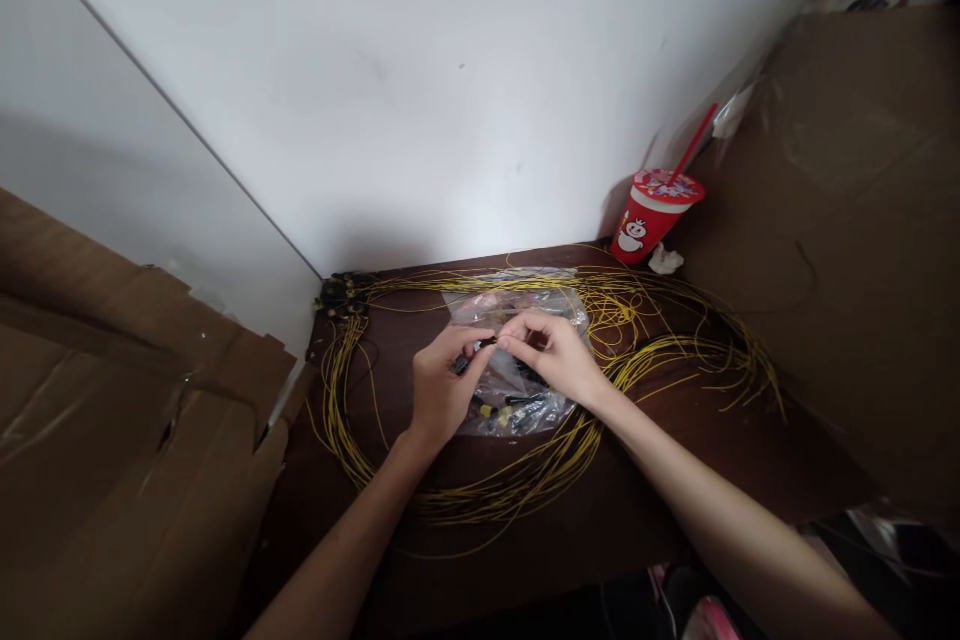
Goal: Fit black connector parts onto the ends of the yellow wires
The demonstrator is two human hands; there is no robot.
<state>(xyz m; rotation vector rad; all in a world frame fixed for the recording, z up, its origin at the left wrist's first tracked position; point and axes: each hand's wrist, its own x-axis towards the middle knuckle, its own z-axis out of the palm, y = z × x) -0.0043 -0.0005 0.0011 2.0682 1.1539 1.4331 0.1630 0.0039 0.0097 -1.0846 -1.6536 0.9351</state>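
Over the middle of the table, my left hand (pixel 442 382) is closed around a small black connector (pixel 460 363) with a pale part near its tip. Thumb and fingertips of my right hand (pixel 555 352) are pinched together against the connector's far end; what they grip is too small to make out. Below both hands lies a clear plastic bag (pixel 551 412) with black and yellow small parts in it. A large loop of thin yellow and black wires (pixel 480 503) rings the bag. At the loop's back left corner sits a cluster of black connectors (pixel 339 294).
A red cup (pixel 651 220) with a straw stands at the back right, a crumpled white tissue (pixel 665 260) beside it. Cardboard (pixel 112 440) rises on the left, and more cardboard (pixel 847 250) on the right. Behind the brown table (pixel 720 460) is a white wall (pixel 420 100).
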